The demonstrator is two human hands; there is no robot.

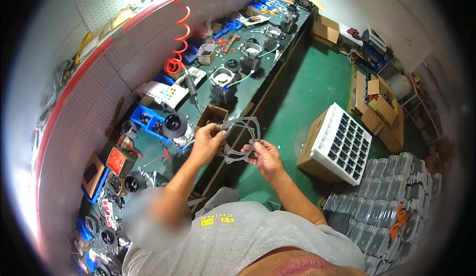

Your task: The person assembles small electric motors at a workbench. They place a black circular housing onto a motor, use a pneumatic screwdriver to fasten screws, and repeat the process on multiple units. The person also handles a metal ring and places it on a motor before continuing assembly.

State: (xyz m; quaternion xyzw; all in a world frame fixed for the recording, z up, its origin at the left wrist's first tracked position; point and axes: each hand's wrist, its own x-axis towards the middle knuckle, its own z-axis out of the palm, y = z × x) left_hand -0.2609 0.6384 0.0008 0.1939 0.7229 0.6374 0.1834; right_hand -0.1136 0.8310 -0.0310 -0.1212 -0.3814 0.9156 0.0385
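Note:
My left hand and my right hand hold a grey open ring-shaped frame between them, in front of my body at the bench edge. Its outline looks doubled, and I cannot tell whether it is one piece or two thin pieces together. Small lugs stick out from its rim. My left thumb and fingers pinch its left side, and my right fingers grip its lower right side. Just beyond my left hand, on the bench, an open cardboard box holds small dark parts.
The dark green bench carries a hanging screwdriver on a red coiled hose, blue bins, a black round motor part and several motor assemblies. To the right stand a white foam tray on a carton and stacked grey parts.

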